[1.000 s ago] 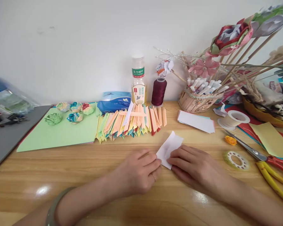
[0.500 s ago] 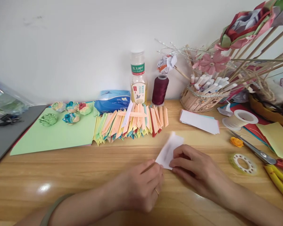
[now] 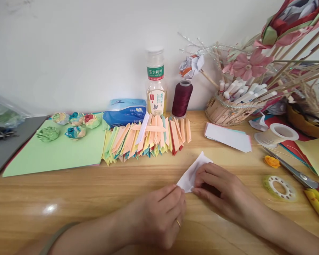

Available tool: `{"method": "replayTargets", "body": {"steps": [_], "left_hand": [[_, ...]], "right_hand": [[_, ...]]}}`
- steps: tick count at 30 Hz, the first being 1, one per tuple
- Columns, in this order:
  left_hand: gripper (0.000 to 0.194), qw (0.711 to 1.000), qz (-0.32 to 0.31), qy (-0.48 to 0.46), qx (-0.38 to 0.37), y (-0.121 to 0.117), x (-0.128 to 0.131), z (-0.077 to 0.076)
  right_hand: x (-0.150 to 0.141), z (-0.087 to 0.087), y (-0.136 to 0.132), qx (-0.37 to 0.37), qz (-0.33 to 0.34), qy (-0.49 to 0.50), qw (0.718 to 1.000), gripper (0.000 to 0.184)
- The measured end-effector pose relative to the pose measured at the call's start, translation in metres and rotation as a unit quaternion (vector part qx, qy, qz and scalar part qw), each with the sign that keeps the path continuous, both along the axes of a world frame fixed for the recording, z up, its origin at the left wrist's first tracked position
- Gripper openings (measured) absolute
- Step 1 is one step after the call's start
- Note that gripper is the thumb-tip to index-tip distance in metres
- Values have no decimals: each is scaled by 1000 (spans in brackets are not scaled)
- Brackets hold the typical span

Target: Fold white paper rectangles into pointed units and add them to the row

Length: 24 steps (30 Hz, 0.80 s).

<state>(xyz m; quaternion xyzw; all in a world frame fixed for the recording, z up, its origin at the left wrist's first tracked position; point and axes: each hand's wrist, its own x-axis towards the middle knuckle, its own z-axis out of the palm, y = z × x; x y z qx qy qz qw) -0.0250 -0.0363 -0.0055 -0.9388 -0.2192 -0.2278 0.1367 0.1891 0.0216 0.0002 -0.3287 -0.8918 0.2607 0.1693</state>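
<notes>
A small white sheet of paper [image 3: 190,176] is between my two hands, just above or on the wooden table. My left hand [image 3: 162,212], with a ring on one finger, pinches its lower left corner. At the lower right edge my right hand [image 3: 220,184] grips the paper between thumb and curled fingers. The paper's near edge looks slightly curled there. Beyond it lies a row of folded paper strips [image 3: 146,136] in orange, yellow, green and red. A stack of white and coloured slips [image 3: 228,137] rests to the right.
Folded paper flowers [image 3: 48,134] sit on green sheets [image 3: 53,156] at left. A tissue pack [image 3: 124,112], bottle [image 3: 156,83] and maroon thread spool [image 3: 182,99] stand by the wall. Right are a marker basket [image 3: 228,112], white spool [image 3: 276,135], tape roll [image 3: 267,183] and scissors [image 3: 297,173].
The view has shifted, with the scene growing slightly larger. My right fingers have curled more at the paper's right side, and its near edge has lifted a little. Both hands keep their hold.
</notes>
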Motion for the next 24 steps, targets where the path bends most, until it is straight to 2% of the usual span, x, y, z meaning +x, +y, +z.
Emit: {"method": "replayTargets", "body": {"steps": [6, 11, 18, 24], "left_hand": [[35, 999, 17, -31, -15, 2, 3, 2], [31, 995, 51, -49, -65, 2, 9, 2], [23, 980, 117, -36, -156, -3, 14, -13], [18, 975, 146, -35, -165, -6, 16, -20]], "right_hand": [[-5, -1, -2, -2, -23, -8, 1000, 15], [-6, -2, -2, 13, -28, -11, 999, 16], [-8, 0, -2, 11, -38, -33, 999, 14], [-8, 3, -2, -14, -52, -47, 997, 15]]}}
